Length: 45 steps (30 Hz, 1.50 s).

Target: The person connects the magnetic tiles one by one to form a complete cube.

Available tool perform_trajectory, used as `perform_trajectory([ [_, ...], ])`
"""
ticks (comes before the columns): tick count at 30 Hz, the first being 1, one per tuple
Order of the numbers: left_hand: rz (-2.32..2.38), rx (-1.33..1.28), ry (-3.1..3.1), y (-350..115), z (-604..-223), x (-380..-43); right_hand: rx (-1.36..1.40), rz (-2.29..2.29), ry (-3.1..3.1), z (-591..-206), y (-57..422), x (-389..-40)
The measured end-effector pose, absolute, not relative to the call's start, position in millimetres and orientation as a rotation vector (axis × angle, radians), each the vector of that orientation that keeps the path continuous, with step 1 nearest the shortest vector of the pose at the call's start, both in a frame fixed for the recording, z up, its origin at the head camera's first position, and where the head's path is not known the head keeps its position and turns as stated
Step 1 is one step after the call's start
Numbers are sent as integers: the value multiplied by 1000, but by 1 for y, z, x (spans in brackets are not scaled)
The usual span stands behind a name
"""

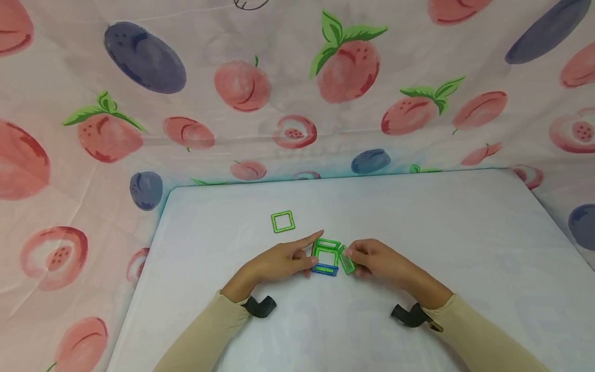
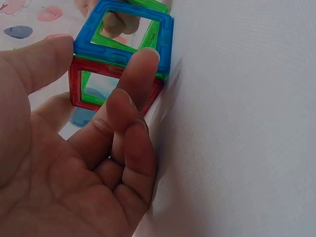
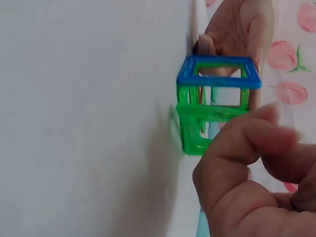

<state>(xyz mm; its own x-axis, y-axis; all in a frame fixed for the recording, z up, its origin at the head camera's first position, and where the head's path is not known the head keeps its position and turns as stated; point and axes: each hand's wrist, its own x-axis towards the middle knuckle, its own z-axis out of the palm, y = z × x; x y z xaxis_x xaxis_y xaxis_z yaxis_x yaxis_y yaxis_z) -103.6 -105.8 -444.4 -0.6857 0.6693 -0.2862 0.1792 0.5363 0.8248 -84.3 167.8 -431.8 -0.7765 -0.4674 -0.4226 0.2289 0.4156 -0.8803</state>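
A partly built cube of magnetic tiles [image 1: 327, 256] stands on the table, with open square frames for sides. Its blue tile [image 2: 167, 34] faces the person, a red tile [image 2: 94, 69] forms the left side, and green tiles make up other faces. My left hand [image 1: 279, 262] steadies the cube at its left, thumb and fingers against its edges and the index finger stretched along it. Between the thumb and fingers of my right hand [image 1: 383, 262] is a green square tile [image 1: 346, 260], tilted beside the cube's right side. Whether their edges touch is hard to tell.
A loose green square tile [image 1: 283, 221] lies flat behind the left hand. The white table [image 1: 465, 232] meets a fruit-patterned cloth [image 1: 195, 103] at its back and sides. Black wrist mounts [image 1: 261, 307] sit on both cuffs.
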Motion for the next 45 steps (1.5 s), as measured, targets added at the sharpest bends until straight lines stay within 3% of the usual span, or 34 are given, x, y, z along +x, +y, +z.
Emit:
perform_trajectory([
  [16, 1081, 698, 2180, -107, -444, -105, -63, -1614, 1867, -434, 147, -79],
  [27, 1096, 698, 2177, -109, -444, -104, -120, -1596, 1945, -441, 148, -86],
  [39, 1109, 717, 2176, -106, -446, -105, -169, -1321, 2163, -433, 155, -107],
  [45, 1101, 715, 2190, -104, -446, -104, -191, -1127, 2413, -429, 156, -137],
])
